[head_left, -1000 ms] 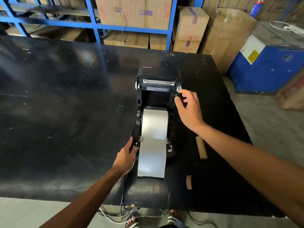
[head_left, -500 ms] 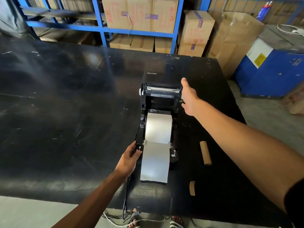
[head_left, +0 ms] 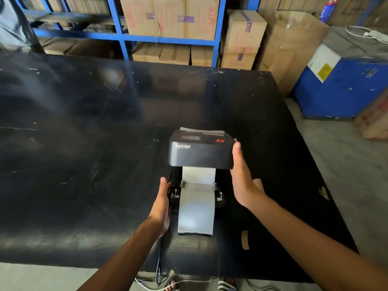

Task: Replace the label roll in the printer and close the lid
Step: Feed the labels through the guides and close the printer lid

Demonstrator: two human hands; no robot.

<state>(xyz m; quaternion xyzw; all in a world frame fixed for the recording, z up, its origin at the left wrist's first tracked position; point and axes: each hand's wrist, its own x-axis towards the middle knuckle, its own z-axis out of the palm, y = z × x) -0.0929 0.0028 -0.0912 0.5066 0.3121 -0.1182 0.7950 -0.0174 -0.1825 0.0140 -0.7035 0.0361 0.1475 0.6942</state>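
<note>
The black label printer sits on the black table near its front edge. Its lid, marked Xprinter and showing a red light, is tilted partway down over the body. My right hand grips the lid's right side, thumb up along its edge. My left hand presses against the left side of the printer's base. The white label strip runs out from under the lid between the guides and lies flat toward me. The roll itself is hidden under the lid.
A bare cardboard core lies on the table just behind my right hand. A small cardboard scrap lies nearer the front edge. Cables hang off the front. Blue shelving with cartons and a blue box stand beyond the table.
The lid stood fully open and has swung down toward me, with my right hand now on its right side. My left hand has stayed on the base.
</note>
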